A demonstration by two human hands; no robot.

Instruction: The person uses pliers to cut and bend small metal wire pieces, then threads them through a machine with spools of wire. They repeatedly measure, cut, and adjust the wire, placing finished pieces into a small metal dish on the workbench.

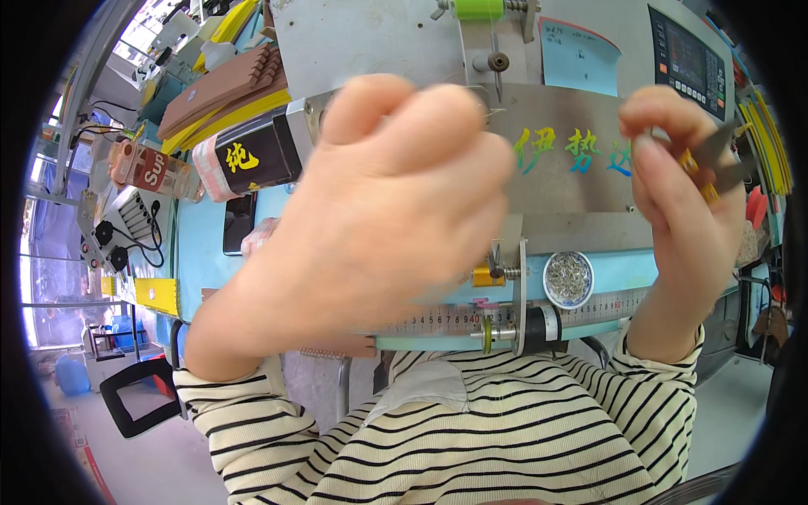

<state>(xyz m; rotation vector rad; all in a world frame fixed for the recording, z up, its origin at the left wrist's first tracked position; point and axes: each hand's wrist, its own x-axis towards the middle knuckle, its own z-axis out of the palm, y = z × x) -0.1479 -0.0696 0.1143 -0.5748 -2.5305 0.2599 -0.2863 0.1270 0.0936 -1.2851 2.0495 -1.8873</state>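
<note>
Large and blurred in the middle, my left hand (404,183) is curled with its fingers drawn in. Whether it pinches anything is hidden. Fine threads show just beyond its knuckles, near a metal machine plate (568,189). At the right, my right hand (685,170) bends thumb and forefinger together around a small shiny bit too small to name. Dark-bladed snips (723,158) with yellow parts rest in that same palm, blades outward. Below and between the hands stands a patterned bowl (568,307) of small metal pieces. A green thread spool (480,8) sits at the top.
A steel ruler (442,319) runs along the front edge. Near me are a gold thread spool (489,276) and a black motor (541,329). Leftward lie a phone (240,224), a bottle (161,172) and stacked brown strips (214,95). A control panel (688,63) stands upper right.
</note>
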